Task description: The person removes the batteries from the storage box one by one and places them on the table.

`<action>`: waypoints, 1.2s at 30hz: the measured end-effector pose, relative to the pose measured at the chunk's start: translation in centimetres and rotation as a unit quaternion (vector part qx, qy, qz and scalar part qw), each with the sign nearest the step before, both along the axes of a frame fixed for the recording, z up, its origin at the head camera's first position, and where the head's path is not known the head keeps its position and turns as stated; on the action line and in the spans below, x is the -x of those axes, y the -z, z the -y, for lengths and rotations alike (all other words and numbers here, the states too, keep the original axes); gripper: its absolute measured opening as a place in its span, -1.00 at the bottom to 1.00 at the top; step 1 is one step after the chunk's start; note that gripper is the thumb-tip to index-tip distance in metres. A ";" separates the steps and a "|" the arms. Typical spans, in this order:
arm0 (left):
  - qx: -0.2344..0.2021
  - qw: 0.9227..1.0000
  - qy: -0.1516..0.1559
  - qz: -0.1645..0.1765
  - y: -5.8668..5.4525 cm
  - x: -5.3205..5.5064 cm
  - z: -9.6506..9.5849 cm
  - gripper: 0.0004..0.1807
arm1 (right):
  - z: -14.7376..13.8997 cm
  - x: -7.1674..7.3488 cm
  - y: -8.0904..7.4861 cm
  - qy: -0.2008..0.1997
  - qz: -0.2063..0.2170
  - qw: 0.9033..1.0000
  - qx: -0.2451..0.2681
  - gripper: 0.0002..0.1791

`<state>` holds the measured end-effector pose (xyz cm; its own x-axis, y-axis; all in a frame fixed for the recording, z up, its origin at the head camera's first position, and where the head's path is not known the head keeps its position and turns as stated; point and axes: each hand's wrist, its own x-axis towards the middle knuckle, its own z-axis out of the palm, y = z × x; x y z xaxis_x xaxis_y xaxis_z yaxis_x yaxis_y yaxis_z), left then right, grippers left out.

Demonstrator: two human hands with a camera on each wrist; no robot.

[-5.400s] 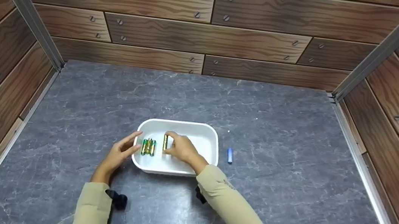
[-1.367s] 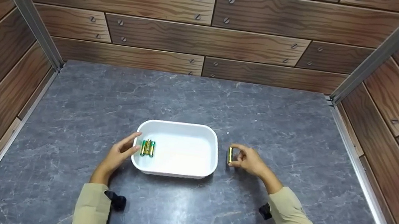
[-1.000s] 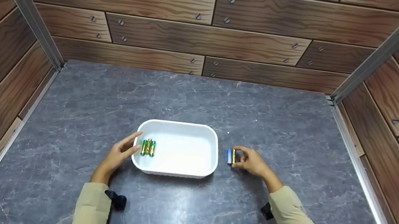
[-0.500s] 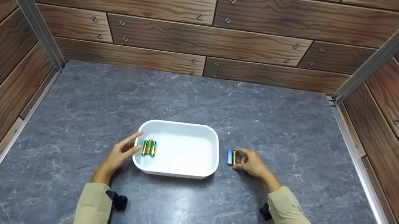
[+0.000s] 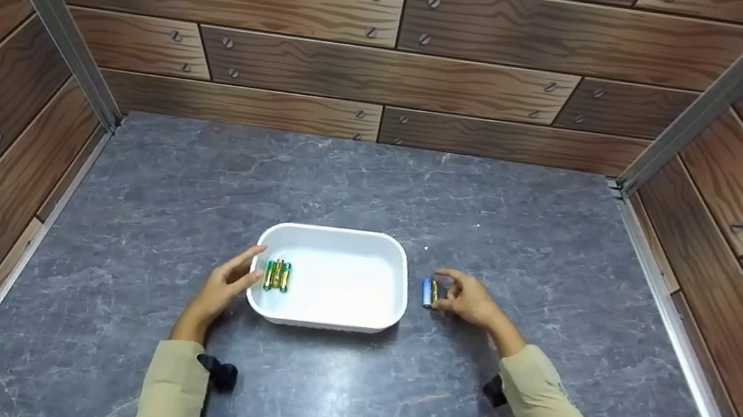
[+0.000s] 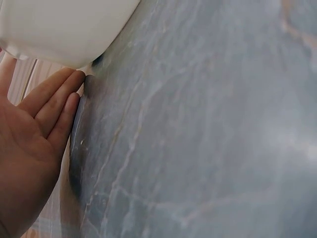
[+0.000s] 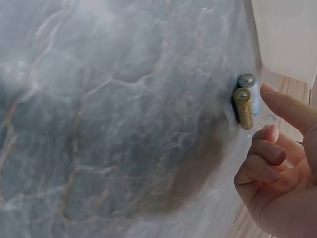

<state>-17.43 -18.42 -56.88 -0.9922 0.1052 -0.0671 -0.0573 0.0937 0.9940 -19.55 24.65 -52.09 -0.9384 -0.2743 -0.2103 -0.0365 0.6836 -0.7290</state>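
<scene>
My left hand (image 5: pixel 219 292) rests at the left end of a white plastic basin (image 5: pixel 325 323); in the left wrist view its fingers (image 6: pixel 54 101) lie straight against the outer wall. Inside the basin, near that hand, three green and gold batteries (image 5: pixel 277 275) lie side by side. To the right of the basin, a blue battery (image 5: pixel 427 292) and a gold battery (image 7: pixel 244 109) lie alongside each other on the table. Around the gold one's right side my right hand (image 5: pixel 470 301) hovers, thumb and forefinger spread apart, holding nothing; the right wrist view shows the fingertips clear of it.
The grey marbled table (image 5: pixel 361 179) is bounded by wood-patterned walls (image 5: pixel 304 65) at the back and sides, with metal rails at the corners. A tiny white speck (image 5: pixel 426 248) lies beyond the blue battery.
The right hand has carried the gold battery out of the basin, set it down to the right of the blue battery and let go of it. The left hand has stayed put.
</scene>
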 end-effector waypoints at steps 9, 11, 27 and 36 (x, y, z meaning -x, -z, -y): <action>0.002 1.000 0.000 -0.003 0.0 0.0 0.1 -0.46 | 1.8 -0.3 -1.6 -0.014 -0.043 0.999 0.023 -0.47; -0.002 1.000 0.003 0.002 0.0 0.0 0.1 -0.46 | 2.3 -0.3 -1.9 -0.023 -0.049 0.998 0.026 -0.50; 0.000 1.000 -0.003 0.008 0.1 0.1 0.0 -0.45 | 6.4 -0.9 -3.5 -0.073 -0.084 0.993 0.038 -0.62; -0.005 1.000 -0.001 0.006 0.1 0.1 0.0 -0.46 | 8.5 -1.0 -3.4 -0.106 -0.099 0.989 0.031 -0.63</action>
